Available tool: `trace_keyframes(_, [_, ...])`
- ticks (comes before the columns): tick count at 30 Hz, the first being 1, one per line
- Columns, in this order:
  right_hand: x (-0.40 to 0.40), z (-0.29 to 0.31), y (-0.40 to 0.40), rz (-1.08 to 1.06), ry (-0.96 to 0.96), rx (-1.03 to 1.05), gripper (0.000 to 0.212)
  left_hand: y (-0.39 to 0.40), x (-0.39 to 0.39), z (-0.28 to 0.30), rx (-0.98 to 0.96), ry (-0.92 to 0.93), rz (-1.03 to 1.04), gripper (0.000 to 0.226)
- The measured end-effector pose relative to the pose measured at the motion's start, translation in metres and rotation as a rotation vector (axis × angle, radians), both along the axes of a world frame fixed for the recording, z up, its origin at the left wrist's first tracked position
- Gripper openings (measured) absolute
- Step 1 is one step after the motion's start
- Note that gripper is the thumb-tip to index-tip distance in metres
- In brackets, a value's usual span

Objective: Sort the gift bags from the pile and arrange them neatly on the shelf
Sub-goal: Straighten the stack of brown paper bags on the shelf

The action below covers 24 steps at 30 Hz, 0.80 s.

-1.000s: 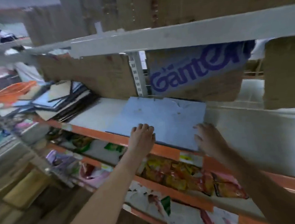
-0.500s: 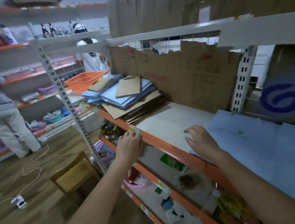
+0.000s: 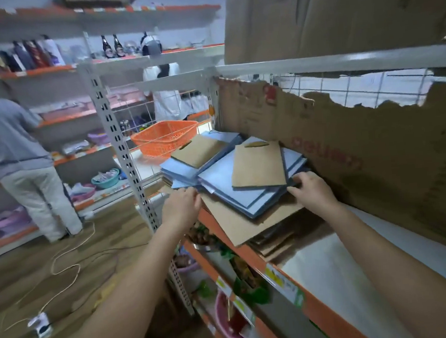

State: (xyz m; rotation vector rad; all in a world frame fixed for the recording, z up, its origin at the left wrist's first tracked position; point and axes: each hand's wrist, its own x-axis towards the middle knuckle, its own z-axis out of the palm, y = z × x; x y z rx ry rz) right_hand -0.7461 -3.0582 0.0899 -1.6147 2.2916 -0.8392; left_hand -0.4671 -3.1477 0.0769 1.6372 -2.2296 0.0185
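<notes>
Left hand (image 3: pixel 181 205) grips the bag pile's (image 3: pixel 234 192) left edge; right hand (image 3: pixel 311 190) pinches its right corner on the shelf (image 3: pixel 328 272).

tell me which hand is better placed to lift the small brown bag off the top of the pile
Likely the right hand. It touches the pile's edge just below the small brown gift bag, while the left hand sits at the pile's far left corner, further from that bag.

An orange basket (image 3: pixel 165 140) sits far left; a person (image 3: pixel 18 163) stands left, with a white cable (image 3: pixel 64 272) on the floor.
</notes>
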Motion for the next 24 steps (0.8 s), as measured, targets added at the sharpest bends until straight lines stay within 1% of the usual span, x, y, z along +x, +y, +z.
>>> trace_keyframes(3, [0.002,-0.004,-0.055,-0.124,-0.006,0.039,0.046,-0.066,0.003,0.010,0.081,0.186,0.000,0.030])
trace_keyframes(5, [0.004,-0.013,-0.083,-0.194,-0.018,0.059,0.056,-0.107,0.001,0.016,0.224,0.388,0.025,0.033])
trace_keyframes(7, [0.010,-0.023,-0.104,-0.271,-0.038,0.077,0.065,-0.152,-0.002,0.017,0.402,0.658,0.100,0.033])
trace_keyframes(9, [0.013,-0.030,-0.118,-0.350,-0.073,0.096,0.072,-0.190,-0.002,0.019,0.653,1.031,0.167,0.021])
trace_keyframes(10, [0.014,-0.031,-0.121,-0.387,-0.106,0.108,0.076,-0.208,-0.001,0.019,0.769,1.181,0.182,0.018])
trace_keyframes(11, [0.013,-0.032,-0.125,-0.416,-0.139,0.116,0.080,-0.221,0.001,0.020,0.873,1.277,0.200,0.021])
trace_keyframes(13, [0.014,-0.029,-0.127,-0.452,-0.195,0.135,0.088,-0.242,0.004,0.025,1.049,1.422,0.198,0.014])
trace_keyframes(14, [0.016,-0.027,-0.127,-0.475,-0.211,0.139,0.089,-0.252,0.005,0.026,1.121,1.474,0.188,0.016])
trace_keyframes(15, [0.017,-0.026,-0.127,-0.499,-0.226,0.136,0.088,-0.259,0.004,0.028,1.177,1.505,0.183,0.023])
trace_keyframes(18, [0.022,-0.022,-0.127,-0.567,-0.260,0.137,0.084,-0.280,-0.006,0.030,1.252,1.512,0.183,0.036])
trace_keyframes(21, [0.028,-0.020,-0.128,-0.620,-0.268,0.112,0.084,-0.289,-0.019,0.033,1.288,1.494,0.201,0.028])
trace_keyframes(24, [0.036,-0.017,-0.129,-0.671,-0.276,0.058,0.078,-0.294,-0.033,0.040,1.282,1.523,0.137,0.020])
